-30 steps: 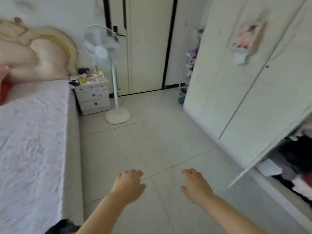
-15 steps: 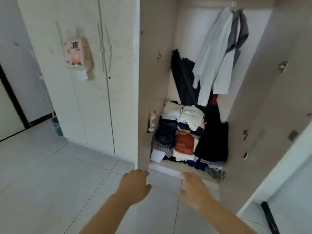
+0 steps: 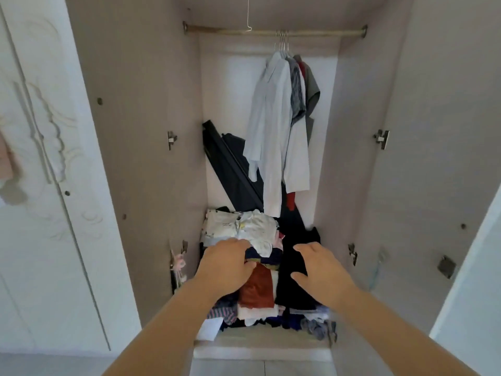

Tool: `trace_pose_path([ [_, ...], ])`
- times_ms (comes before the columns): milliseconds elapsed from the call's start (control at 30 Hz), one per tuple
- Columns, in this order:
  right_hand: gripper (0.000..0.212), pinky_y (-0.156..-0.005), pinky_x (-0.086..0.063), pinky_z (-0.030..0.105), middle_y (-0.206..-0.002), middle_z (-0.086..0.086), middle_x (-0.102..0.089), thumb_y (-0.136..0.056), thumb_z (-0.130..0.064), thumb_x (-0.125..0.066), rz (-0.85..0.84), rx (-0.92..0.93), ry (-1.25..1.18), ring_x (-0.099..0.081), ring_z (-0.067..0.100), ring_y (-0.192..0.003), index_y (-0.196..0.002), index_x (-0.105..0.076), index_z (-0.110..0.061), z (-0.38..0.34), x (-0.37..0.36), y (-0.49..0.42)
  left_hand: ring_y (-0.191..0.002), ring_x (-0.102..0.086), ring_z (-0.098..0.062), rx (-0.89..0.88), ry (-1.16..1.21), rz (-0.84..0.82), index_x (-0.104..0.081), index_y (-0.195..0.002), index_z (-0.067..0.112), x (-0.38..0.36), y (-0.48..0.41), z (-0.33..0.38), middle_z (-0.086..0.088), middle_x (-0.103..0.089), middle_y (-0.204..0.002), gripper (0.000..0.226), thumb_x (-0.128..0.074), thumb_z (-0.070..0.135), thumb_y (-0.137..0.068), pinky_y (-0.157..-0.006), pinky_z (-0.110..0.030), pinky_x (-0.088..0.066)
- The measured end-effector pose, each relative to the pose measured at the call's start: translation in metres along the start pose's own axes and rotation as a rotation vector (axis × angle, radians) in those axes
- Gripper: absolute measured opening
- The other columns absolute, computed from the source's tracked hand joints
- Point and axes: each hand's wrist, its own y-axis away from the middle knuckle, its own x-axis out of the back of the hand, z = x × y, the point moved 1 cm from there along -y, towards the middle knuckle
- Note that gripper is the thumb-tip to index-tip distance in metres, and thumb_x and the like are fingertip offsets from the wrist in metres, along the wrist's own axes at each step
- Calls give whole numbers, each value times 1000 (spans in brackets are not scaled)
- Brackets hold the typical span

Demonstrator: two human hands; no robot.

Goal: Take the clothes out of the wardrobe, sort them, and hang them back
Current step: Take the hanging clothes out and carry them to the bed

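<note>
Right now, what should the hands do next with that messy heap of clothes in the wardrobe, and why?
Probably lower both hands and grip the top of the heap of mixed-colour clothes. The left hand hovers beside the crumpled white garment, the right hand over the black garment, and neither seems to hold anything yet.

We find the wardrobe [image 3: 151, 104] open to the front. A heap of clothes [image 3: 244, 226] fills its floor wall to wall. From the heap, hanging shirts [image 3: 271, 131] block 12 to 1 o'clock, and a dark slanted panel [image 3: 227, 161] bars 11 o'clock. Above the panel, up to the rail [image 3: 217, 30], the space stands free save one wire hanger [image 3: 248, 17].
</note>
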Motion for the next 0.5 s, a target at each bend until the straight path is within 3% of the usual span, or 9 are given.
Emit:
trace_pose_path([
  [100, 52, -101, -37, 29, -134, 4, -41, -93, -34, -51, 76, -32, -5, -41, 21, -122, -139, -34, -19, 4, 24, -53, -125, -43, -20, -41, 35, 29, -41, -137, 19, 24, -62, -13, -4, -48, -135, 52, -39, 45, -91, -102, -29, -35],
  [367, 56, -100, -37, 26, -140, 1, -35, -93, -30, -51, 209, -43, -5, -38, 19, -125, -143, -28, -20, 24, 81, -190, -115, -49, -21, -109, 99, 144, -44, -134, 16, 77, -216, -27, -5, -50, -130, 45, -49, 34, -93, -99, -36, -40],
  [500, 57, -104, -36, 29, -142, 3, -33, -93, -31, -51, 286, 23, 29, -35, 21, -128, -143, -27, -18, 37, 108, -264, -123, -43, -20, -129, 91, 227, -37, -140, 18, 94, -286, -29, -3, -47, -134, 50, -48, 36, -94, -103, -36, -36],
])
